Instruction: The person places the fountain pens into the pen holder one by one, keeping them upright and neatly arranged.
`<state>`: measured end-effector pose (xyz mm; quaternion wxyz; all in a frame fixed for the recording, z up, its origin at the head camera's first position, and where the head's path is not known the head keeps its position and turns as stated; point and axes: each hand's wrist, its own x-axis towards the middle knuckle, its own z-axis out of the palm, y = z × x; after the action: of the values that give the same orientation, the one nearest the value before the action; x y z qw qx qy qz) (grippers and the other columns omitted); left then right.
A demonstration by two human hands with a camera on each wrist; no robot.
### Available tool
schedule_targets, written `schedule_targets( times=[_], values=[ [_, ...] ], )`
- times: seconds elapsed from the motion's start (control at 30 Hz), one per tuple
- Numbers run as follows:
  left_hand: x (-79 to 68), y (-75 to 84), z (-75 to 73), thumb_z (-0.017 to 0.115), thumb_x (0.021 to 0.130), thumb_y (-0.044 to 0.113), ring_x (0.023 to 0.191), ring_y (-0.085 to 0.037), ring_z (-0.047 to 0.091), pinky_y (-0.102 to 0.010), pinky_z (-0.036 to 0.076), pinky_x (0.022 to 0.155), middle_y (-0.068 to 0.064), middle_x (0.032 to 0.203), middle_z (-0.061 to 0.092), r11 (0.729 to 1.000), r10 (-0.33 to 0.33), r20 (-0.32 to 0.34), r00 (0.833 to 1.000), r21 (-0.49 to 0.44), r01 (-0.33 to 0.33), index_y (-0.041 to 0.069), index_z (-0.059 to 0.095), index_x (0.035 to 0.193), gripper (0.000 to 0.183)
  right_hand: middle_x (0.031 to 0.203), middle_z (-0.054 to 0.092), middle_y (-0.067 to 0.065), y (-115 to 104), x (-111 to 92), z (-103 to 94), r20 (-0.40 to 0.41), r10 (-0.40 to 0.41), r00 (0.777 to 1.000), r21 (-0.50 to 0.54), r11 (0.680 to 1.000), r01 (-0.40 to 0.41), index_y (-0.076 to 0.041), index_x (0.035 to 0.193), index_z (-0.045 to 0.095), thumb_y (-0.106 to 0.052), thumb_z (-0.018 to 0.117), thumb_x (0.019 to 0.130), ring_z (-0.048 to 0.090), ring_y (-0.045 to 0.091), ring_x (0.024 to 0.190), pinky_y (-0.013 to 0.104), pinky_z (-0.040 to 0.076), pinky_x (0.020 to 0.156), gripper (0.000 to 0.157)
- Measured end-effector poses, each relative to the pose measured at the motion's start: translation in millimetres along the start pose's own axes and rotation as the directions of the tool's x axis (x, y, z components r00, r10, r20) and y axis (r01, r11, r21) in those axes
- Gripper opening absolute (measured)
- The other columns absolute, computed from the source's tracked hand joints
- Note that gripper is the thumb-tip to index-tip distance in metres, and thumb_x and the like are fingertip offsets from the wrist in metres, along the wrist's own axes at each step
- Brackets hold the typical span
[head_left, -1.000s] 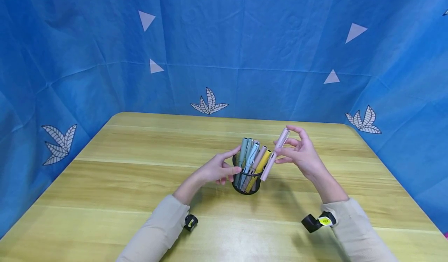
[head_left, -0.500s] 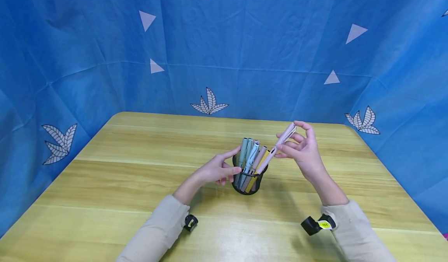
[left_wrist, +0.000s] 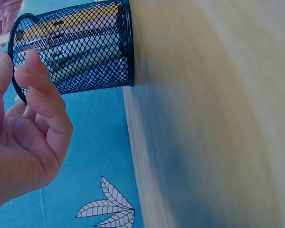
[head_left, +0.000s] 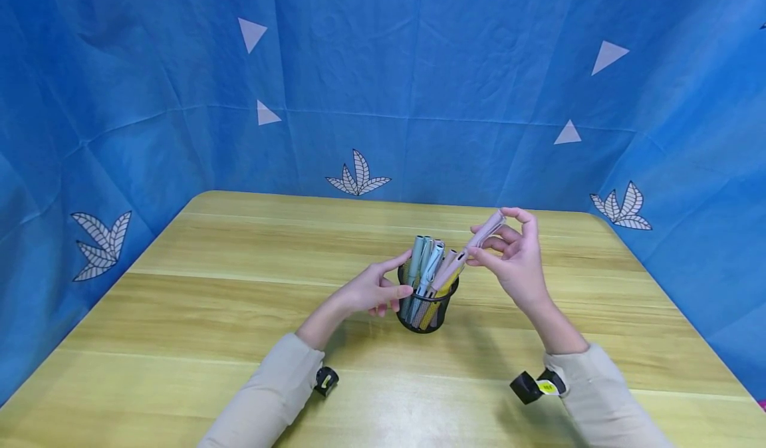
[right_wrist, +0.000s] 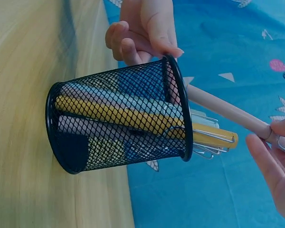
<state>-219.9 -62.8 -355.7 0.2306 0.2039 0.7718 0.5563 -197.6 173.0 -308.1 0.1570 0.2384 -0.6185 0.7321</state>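
Note:
A black mesh pen holder [head_left: 444,314] stands upright on the table with several pens inside, among them a yellow pen [right_wrist: 213,136] and a light blue pen [head_left: 432,267]. My left hand [head_left: 374,287] holds the holder's left side, its thumb at the rim in the right wrist view. With my right hand [head_left: 519,268] I pinch a pale pink pen [head_left: 486,230], tilted with its capped end up and right. In the right wrist view the lower end of this pink pen [right_wrist: 228,109] is at the holder's mouth; its tip is hidden behind the rim.
The wooden table [head_left: 239,328] spreads around the holder on all sides. A blue patterned cloth [head_left: 455,69] hangs behind and beside the table. Black wrist cameras [head_left: 326,381] sit at both sleeves.
My right hand has brought the pale pink pen from the holder's right side, up and leftward, over the holder's mouth, tilting it more. The left hand and the holder have stayed put.

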Motion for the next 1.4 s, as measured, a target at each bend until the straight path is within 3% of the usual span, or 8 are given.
schedule_targets(
  times=[0.23,0.43,0.63,0.93,1.17,1.4],
  values=[
    [-0.2,0.0,0.0,0.058,0.088,0.022,0.039,-0.014,0.043,-0.023,0.031,0.037,-0.033,0.075,0.056,1.000,-0.010,-0.002,1.000,0.004,0.010,0.035,0.018,0.142,0.069,0.090,0.065,0.004,5,0,2.8,0.025,-0.112,0.993,-0.176,0.978,0.115,0.002,0.117,0.031,0.021,0.060,0.072,0.059,0.014,0.064,0.024,0.049,0.048,0.056],
    [-0.9,0.7,-0.6,0.059,0.087,0.025,0.039,-0.014,0.043,-0.024,0.031,0.038,-0.033,0.076,0.056,1.000,-0.014,0.001,1.000,0.009,0.014,0.036,0.018,0.142,0.069,0.091,0.065,0.002,7,-1,6.1,0.045,-0.119,0.992,-0.224,0.966,0.126,0.001,0.114,0.033,0.020,0.060,0.073,0.059,0.014,0.063,0.025,0.049,0.049,0.053],
    [-1.5,1.9,-0.7,0.058,0.088,0.025,0.039,-0.014,0.042,-0.024,0.031,0.038,-0.032,0.075,0.056,1.000,-0.011,0.003,1.000,0.012,0.011,0.035,0.017,0.142,0.069,0.092,0.065,-0.001,7,-2,10.5,0.059,-0.128,0.990,-0.280,0.950,0.140,0.008,0.114,0.031,0.019,0.062,0.072,0.058,0.013,0.065,0.021,0.049,0.053,0.053],
    [-1.2,1.7,-0.8,0.058,0.088,0.025,0.040,-0.015,0.043,-0.024,0.032,0.038,-0.032,0.076,0.057,0.999,-0.021,0.001,1.000,0.029,0.021,0.035,0.017,0.142,0.068,0.086,0.058,0.021,12,-3,15.3,0.082,-0.162,0.983,-0.395,0.901,0.181,0.011,0.112,0.037,0.019,0.066,0.068,0.056,0.010,0.069,0.019,0.047,0.058,0.054],
    [-1.9,2.1,-0.5,0.058,0.088,0.026,0.040,-0.015,0.042,-0.024,0.032,0.038,-0.032,0.076,0.057,0.999,-0.022,0.003,1.000,0.032,0.022,0.036,0.017,0.142,0.069,0.077,0.058,0.015,18,-5,18.1,0.152,-0.242,0.958,-0.489,0.824,0.286,0.011,0.108,0.041,0.017,0.070,0.065,0.055,0.016,0.067,0.019,0.046,0.059,0.053],
    [-2.0,3.5,-0.5,0.058,0.088,0.025,0.040,-0.015,0.042,-0.024,0.032,0.038,-0.027,0.071,0.058,0.999,-0.026,-0.001,1.000,0.029,0.026,0.034,0.017,0.143,0.069,0.075,0.059,0.010,20,-6,18.7,0.162,-0.241,0.957,-0.613,0.736,0.289,0.007,0.104,0.047,0.012,0.075,0.062,0.055,0.019,0.068,0.023,0.043,0.060,0.050]
  ],
)
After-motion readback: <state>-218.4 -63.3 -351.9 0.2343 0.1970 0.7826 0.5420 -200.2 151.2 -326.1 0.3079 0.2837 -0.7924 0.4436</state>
